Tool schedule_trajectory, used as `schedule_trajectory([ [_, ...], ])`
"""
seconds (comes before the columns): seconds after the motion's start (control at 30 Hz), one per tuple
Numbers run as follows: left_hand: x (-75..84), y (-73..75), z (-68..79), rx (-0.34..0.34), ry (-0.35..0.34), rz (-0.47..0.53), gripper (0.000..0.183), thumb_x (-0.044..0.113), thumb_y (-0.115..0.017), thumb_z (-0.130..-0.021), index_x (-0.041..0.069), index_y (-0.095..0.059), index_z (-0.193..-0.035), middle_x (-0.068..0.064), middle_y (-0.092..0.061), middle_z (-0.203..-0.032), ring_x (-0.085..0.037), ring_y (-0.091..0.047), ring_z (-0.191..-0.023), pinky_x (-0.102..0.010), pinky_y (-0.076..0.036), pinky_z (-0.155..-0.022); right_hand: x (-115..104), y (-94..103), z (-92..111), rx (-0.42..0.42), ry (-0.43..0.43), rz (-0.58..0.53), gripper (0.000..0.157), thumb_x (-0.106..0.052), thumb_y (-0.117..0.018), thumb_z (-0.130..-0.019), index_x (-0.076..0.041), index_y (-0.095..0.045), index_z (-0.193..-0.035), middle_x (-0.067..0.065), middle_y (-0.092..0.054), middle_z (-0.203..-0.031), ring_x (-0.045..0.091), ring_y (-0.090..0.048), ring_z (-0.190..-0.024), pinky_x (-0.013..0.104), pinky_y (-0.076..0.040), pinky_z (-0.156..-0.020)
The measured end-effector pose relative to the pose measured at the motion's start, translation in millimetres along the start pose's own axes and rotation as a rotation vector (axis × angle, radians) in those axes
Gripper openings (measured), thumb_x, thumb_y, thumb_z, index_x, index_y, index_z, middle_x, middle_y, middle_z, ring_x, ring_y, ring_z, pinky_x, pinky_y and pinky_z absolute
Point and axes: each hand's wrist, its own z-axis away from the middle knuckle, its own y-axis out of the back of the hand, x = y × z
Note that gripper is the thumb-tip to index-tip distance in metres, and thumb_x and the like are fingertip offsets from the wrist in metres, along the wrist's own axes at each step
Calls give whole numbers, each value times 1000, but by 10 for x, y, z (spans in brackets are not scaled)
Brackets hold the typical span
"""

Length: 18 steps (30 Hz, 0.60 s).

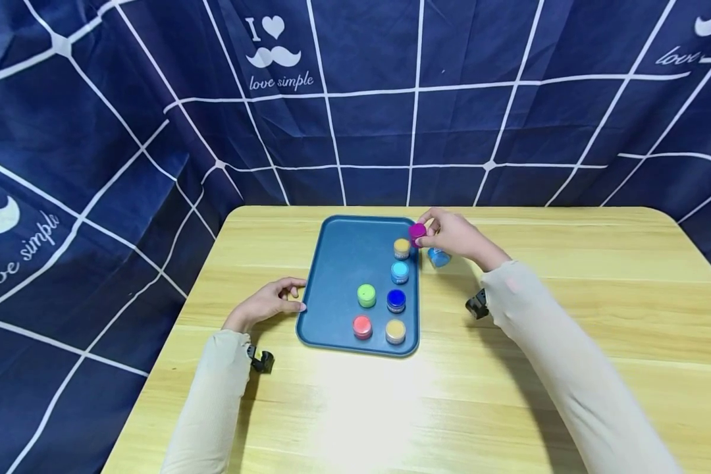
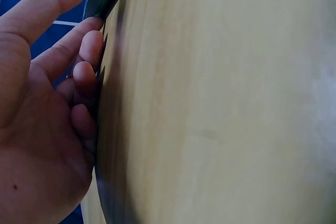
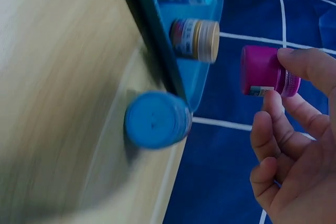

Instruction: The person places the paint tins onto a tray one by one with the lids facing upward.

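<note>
My right hand (image 1: 456,234) pinches a magenta paint jar (image 3: 262,71) between thumb and fingers, above the upper right edge of the dark blue tray (image 1: 338,263). Just below that hand a blue jar (image 3: 155,120) lies on its side on the table, outside the tray. At the tray's left rim my left hand (image 1: 266,303) touches the edge with thumb and index finger; its other fingers are loosely bent near the tabletop. Down the tray's right side stand a gold jar (image 1: 401,247), a light blue jar (image 1: 399,272), a dark blue jar (image 1: 395,301) and a tan jar (image 1: 395,332).
A green jar (image 1: 366,295) and a coral red jar (image 1: 362,326) stand further left in the tray. The wooden table (image 1: 569,296) extends around it. A navy curtain (image 1: 373,125) with white lines hangs behind and to the left.
</note>
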Motion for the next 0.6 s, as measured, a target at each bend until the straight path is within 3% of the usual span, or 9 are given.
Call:
schedule_trajectory([
  [0.2, -3, -3, 4, 0, -8, 1, 58, 12, -70, -87, -1, -46, -138, -6, -45, -100, -19, -37, -84, -25, -34, -74, -98, -94, -49, -28, 38, 19, 38, -17, -67, -86, -1, -53, -117, 9, -59, -84, 19, -54, -72, 29, -42, -65],
  [0.6, -1, 5, -4, 2, 0, 6, 58, 11, -70, -86, 0, -47, -138, -6, -45, -100, -18, -37, -84, -24, -35, -73, -285, -220, -89, -70, 57, 26, 39, -16, -67, -85, 0, -53, -117, 7, -60, -82, 17, -52, -68, 28, -40, -61],
])
